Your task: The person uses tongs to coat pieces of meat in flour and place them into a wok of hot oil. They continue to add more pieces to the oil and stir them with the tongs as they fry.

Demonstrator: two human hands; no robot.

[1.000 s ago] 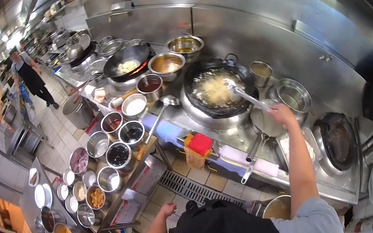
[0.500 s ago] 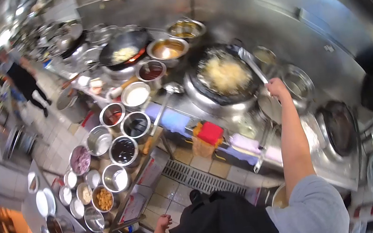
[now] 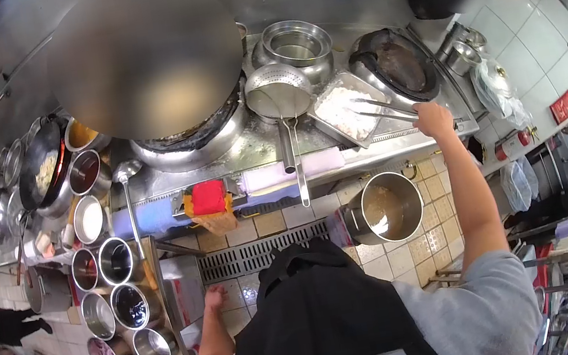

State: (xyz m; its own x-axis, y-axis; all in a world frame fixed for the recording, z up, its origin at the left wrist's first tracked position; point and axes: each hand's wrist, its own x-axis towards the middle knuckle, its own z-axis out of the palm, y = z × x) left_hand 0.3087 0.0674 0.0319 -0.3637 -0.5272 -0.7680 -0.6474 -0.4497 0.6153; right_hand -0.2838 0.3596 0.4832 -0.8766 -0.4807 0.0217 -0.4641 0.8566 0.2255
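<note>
My right hand is closed round the handle end of metal tongs, whose tips reach over a metal tray of white powdery food. Left of the tray, a perforated skimmer rests on a pot, its handle pointing towards me. My left hand hangs low by the left side of my apron, fingers curled, touching nothing I can see. A large blurred round patch hides most of the wok on the stove.
Metal containers of sauces and ingredients line the left. A second wok holds pale food. A tall pot stands below the counter edge. A dark wok sits back right. People in dark clothes appear at both sides.
The view has turned right. My right hand has moved from the frying wok to above the white food tray, still with the tongs. My left hand stays low.
</note>
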